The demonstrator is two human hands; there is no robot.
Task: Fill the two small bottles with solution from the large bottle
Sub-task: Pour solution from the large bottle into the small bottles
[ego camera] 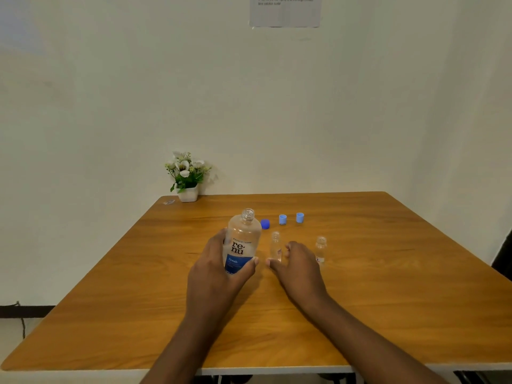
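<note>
**Left hand on the big bottle, right hand spread at a small one**

Head view. Nearest you, both bare forearms cross the near edge of the wooden table (388, 314) and reach toward its middle. Your left hand (219, 261) is wrapped around the lower part of the large bottle (242, 239), thumb across the blue label, fingers behind it. The bottle is upright, uncapped, clear, with "renu fresh" printed on it. Whether its base touches the surface, you cannot tell.

Your right hand (297, 263) is spread apart, thumb and fingers on either side of the first small bottle (276, 246), not closed on it; contact cannot be told. That bottle stands upright and open just beside the large one. The second small bottle (320, 249) stands upright and open, further toward the right edge, clear of the hand.

Behind them, toward the far edge: a dark blue cap (265, 223), then two light blue caps (282, 219) (300, 217) in a row.

Far left corner: a white pot of flowers (186, 176).
</note>
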